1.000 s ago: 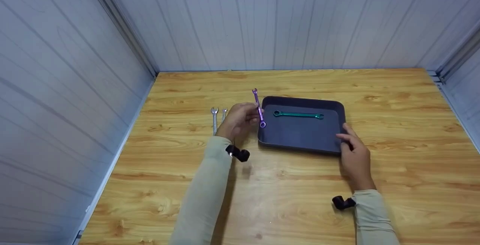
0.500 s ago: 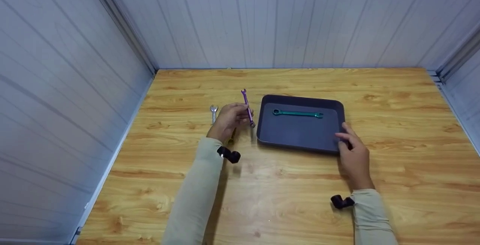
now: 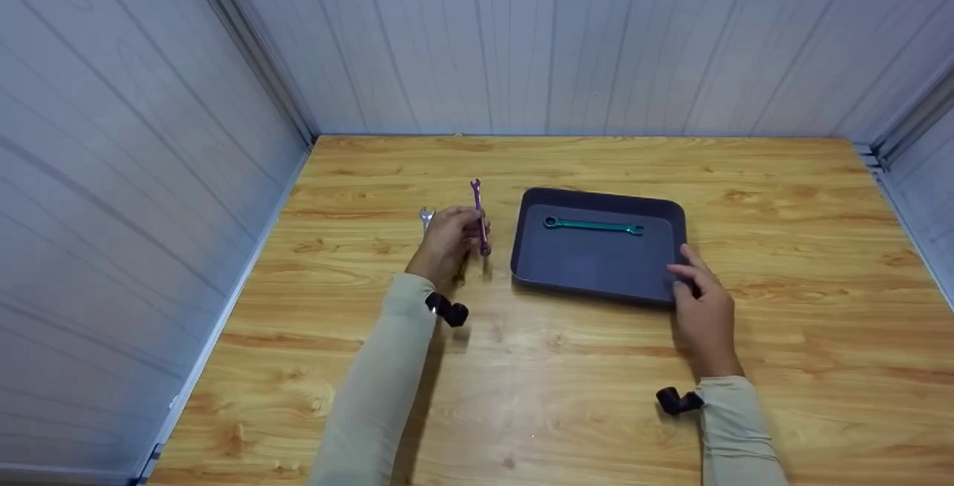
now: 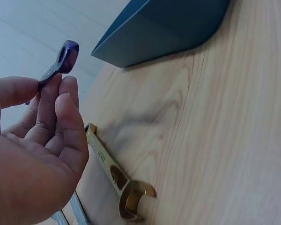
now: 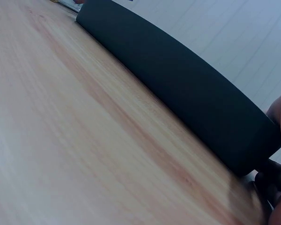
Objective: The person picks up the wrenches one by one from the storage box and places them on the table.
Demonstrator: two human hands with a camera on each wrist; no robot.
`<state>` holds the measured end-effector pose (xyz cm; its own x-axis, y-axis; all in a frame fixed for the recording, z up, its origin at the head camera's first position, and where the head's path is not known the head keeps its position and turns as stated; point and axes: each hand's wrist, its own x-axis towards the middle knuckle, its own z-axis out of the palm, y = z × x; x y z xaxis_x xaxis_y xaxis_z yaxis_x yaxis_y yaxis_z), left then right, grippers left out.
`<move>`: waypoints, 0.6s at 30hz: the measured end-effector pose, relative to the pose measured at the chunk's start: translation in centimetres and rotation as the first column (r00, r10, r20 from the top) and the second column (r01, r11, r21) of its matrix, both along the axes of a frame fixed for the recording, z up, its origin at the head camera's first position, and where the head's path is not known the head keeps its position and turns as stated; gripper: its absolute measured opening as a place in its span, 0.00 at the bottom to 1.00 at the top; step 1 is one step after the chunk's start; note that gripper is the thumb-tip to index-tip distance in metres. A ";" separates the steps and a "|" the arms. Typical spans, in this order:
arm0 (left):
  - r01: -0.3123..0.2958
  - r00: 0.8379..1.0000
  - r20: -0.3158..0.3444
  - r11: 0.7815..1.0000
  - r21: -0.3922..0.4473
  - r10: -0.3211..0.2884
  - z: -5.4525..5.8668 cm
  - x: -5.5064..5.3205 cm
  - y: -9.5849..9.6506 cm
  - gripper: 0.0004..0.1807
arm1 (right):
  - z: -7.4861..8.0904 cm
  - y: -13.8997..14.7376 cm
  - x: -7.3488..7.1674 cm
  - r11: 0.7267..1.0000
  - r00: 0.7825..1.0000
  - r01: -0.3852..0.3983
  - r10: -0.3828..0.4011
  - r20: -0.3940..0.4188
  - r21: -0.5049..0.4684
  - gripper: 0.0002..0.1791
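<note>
My left hand [image 3: 441,246] pinches a purple combination wrench [image 3: 478,210] between thumb and fingers, holding it above the table left of the tray. Its ring end points toward me and its open end away. Under this hand a gold wrench [image 4: 105,158] lies on the table, mostly hidden in the head view. Silver wrenches lie beside it; one open end [image 3: 427,215] shows past the hand. A green wrench [image 3: 594,226] lies crosswise inside the dark rectangular tray [image 3: 589,270]. At the tray's near right corner, my right hand [image 3: 706,314] grips the rim.
The wooden tabletop [image 3: 581,382] carries the tray right of centre. A pale panelled wall [image 3: 522,46] stands along its back edge, with another wall [image 3: 127,173] on the left. A small black wrist camera [image 3: 447,310] sits on each sleeve.
My left hand has moved left, carrying the purple wrench from over the tray's left rim to above the table. The right hand stays at the tray's corner; the green wrench has not moved.
</note>
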<state>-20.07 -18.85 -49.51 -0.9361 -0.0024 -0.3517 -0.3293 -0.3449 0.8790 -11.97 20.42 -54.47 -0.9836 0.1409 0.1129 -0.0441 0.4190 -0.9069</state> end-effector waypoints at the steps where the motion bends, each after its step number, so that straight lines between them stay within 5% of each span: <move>1: -0.003 1.000 0.000 1.000 0.007 0.003 0.0 0.0 -0.1 0.20 | 0.1 0.0 0.0 1.000 1.000 -0.003 0.003 0.004 -0.006 0.17; 11: -0.011 0.999 0.038 0.999 -0.032 0.012 -0.1 0.0 -0.9 0.20 | 0.3 -0.1 -0.1 1.000 1.000 0.002 -0.002 -0.013 -0.012 0.17; 18: 0.070 0.994 0.089 0.982 -0.173 -0.055 0.2 0.0 -1.7 0.19 | 0.1 0.0 0.0 1.000 1.000 0.004 -0.004 -0.019 -0.007 0.16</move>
